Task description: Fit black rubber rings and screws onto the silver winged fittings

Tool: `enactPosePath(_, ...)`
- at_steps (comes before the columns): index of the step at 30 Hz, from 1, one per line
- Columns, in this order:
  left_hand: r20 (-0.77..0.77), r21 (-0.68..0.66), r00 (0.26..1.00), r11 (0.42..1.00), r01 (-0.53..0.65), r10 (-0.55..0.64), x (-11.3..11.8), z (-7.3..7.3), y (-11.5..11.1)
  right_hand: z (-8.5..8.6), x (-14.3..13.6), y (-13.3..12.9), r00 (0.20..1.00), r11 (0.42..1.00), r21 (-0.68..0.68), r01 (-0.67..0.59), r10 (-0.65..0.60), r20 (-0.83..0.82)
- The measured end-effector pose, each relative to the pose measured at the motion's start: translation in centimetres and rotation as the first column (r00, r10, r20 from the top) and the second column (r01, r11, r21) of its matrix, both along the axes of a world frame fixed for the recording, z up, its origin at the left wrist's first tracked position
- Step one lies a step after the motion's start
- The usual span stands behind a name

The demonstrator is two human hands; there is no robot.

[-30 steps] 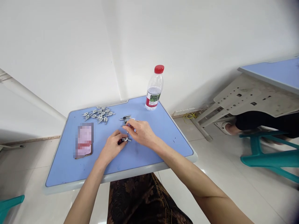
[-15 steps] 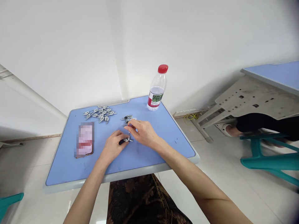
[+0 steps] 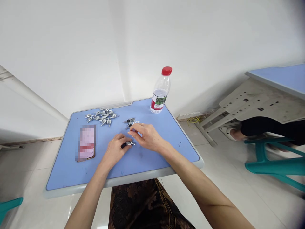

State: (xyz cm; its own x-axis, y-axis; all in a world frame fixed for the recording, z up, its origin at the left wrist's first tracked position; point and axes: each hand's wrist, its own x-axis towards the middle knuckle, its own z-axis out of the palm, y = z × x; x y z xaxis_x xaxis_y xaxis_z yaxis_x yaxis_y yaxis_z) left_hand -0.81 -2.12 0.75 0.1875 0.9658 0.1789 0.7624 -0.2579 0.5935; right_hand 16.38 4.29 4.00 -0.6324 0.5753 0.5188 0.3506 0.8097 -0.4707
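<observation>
My left hand [image 3: 117, 147] rests on the blue table, its thumb and fingers closed on a small silvery metal fitting [image 3: 129, 143] with a dark part at its left end. Just above the fitting, my right hand [image 3: 147, 136] is pinched shut. A thin, shiny metal pin [image 3: 132, 138] stands upright between its fingertips and the fitting; whether the pin belongs to the fitting I cannot tell. Behind my right fingers lie several loose metal parts [image 3: 130, 121], some with black round pieces, partly hidden by the hand.
A pile of similar metal fittings [image 3: 102, 117] lies at the table's back left. A phone [image 3: 87, 143] is left of my hands. The water bottle [image 3: 159, 95] with a red cap stands at the back right. Another desk [image 3: 262, 98], a green stool [image 3: 274, 162] and a person's leg are to the right.
My right hand has lowered very slightly over the fitting. The left hand and the parts on the table look the same.
</observation>
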Motion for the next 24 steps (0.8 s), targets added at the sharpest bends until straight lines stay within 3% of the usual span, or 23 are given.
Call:
enactPosePath(14, 0.016, -0.003, 1.000, 1.000, 0.000, 0.000, -0.01, -0.14, -0.03, -0.54, -0.27, 0.20, 0.998, 0.998, 0.043, -0.041, 0.038, 0.054)
enactPosePath(18, 0.018, -0.010, 1.000, 1.000, -0.003, 0.003, 0.00, -0.08, 0.02, -0.08, -0.04, 0.24, 0.987, 0.992, 0.044, -0.116, 0.110, 0.118)
enactPosePath(21, 0.025, -0.009, 1.000, 1.000, 0.005, -0.005, -0.03, -0.13, 0.06, 0.22, 0.03, 0.29, 0.976, 0.979, -0.006, -0.201, 0.201, 0.086)
enactPosePath(24, 0.035, -0.003, 0.999, 1.000, 0.005, -0.005, -0.06, -0.33, 0.12, 0.11, -0.19, 0.37, 0.980, 0.980, -0.025, -0.196, 0.197, 0.035)
